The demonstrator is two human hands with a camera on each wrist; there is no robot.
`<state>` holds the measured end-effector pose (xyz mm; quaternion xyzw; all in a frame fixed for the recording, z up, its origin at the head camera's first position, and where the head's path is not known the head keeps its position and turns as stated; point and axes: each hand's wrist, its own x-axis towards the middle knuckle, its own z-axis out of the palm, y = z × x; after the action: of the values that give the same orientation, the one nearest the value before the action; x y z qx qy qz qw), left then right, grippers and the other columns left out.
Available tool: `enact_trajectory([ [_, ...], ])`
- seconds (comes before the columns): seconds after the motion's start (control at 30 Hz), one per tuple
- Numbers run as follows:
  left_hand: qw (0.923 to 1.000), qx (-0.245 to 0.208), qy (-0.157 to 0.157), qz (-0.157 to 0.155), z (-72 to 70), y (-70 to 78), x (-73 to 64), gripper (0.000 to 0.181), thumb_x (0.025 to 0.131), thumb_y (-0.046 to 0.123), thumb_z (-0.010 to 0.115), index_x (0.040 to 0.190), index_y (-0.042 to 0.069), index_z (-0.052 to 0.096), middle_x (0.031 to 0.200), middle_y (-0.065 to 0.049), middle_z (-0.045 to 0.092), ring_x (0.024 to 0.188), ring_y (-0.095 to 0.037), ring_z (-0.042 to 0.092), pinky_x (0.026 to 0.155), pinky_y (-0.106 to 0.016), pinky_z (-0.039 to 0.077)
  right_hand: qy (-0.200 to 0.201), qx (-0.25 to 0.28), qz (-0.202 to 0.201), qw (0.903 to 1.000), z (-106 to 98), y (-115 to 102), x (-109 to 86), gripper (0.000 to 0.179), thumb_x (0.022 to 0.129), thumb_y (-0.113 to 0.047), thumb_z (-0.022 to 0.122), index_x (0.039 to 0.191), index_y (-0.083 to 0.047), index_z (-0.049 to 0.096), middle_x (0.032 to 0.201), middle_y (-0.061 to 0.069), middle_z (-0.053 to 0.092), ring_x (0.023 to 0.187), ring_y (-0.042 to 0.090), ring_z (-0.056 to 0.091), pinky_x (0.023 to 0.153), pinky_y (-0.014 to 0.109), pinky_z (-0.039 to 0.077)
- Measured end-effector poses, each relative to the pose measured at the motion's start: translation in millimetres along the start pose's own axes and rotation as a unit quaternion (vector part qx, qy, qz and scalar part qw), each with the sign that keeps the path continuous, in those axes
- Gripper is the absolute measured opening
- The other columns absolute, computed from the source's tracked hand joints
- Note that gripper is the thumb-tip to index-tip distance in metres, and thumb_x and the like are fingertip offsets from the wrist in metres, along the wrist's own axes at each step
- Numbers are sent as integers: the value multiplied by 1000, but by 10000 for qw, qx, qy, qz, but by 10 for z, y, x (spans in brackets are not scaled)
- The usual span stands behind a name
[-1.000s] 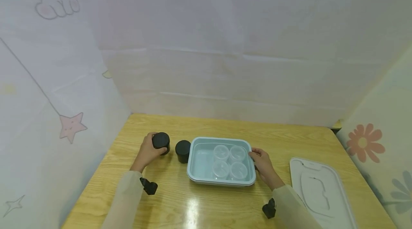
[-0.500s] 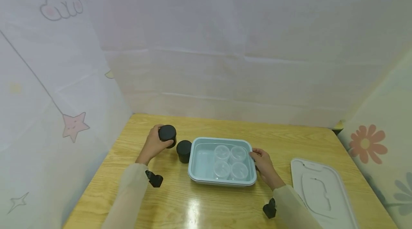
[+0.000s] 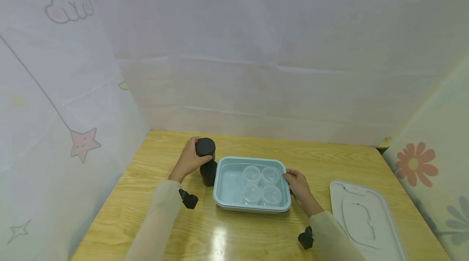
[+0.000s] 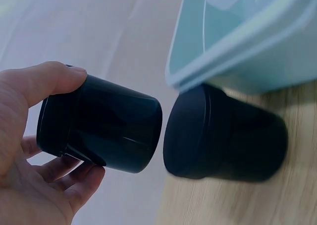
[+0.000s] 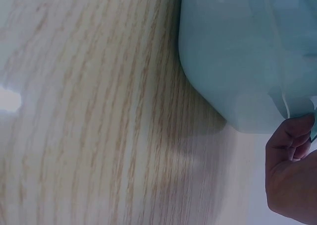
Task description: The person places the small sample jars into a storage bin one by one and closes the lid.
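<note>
My left hand [image 3: 188, 160] grips a black lidded jar [image 3: 205, 147] round its lid end, thumb on one side and fingers on the other. Behind and just above a second black jar [image 3: 209, 173] hangs the held one; the left wrist view shows a narrow gap between the held jar's base and the standing jar's lid [image 4: 185, 133]. That second jar stands on the table against the left side of a light blue plastic bin [image 3: 231, 183]. Several clear round plastic cups [image 3: 251, 193] fill the bin's right half. At the bin's right end, my right hand [image 3: 299, 191] pinches the rim.
A wooden table [image 3: 176, 228] carries everything. At its right lies a large white lid [image 3: 362, 220] with a moulded surface. A pale printed cloth [image 3: 264, 90] hangs behind the table and along both sides.
My left hand has carried the black jar to the right and away from me, from left of the second jar to over its far side. The right hand keeps its place on the bin.
</note>
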<state>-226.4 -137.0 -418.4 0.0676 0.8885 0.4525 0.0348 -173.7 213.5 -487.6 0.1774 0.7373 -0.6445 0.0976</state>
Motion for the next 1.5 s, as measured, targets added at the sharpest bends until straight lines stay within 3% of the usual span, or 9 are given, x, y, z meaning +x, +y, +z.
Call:
enact_trajectory([
  [0.47,9994,-231,-156,191,309,162,38,74,83,20,73,142,2,33,139,-22,41,126,-39,46,100,-54,41,43,45,-4,10000,3,-3,0,42,99,-16,44,134,7,38,121,16,49,95,10,56,74,19,52],
  [0.87,9983,-339,-314,364,465,262,14,70,82,18,74,140,3,37,138,-22,43,125,-37,47,102,-53,40,101,3,64,9999,12,-2,11,42,99,-17,45,134,6,38,122,16,49,97,12,56,75,20,52],
  [1.2,9972,-315,-585,350,545,256,-32,70,82,21,74,139,3,38,136,-21,46,122,-37,49,99,-52,43,86,38,56,9999,9,-1,12,41,99,-16,45,133,5,39,120,14,50,94,9,56,74,19,52],
  [1.5,9979,-13,-614,215,597,129,-25,70,81,23,76,138,4,40,133,-20,48,119,-36,51,98,-53,43,82,29,74,9999,15,2,16,42,99,-17,45,134,5,38,124,16,49,96,9,56,75,19,52],
])
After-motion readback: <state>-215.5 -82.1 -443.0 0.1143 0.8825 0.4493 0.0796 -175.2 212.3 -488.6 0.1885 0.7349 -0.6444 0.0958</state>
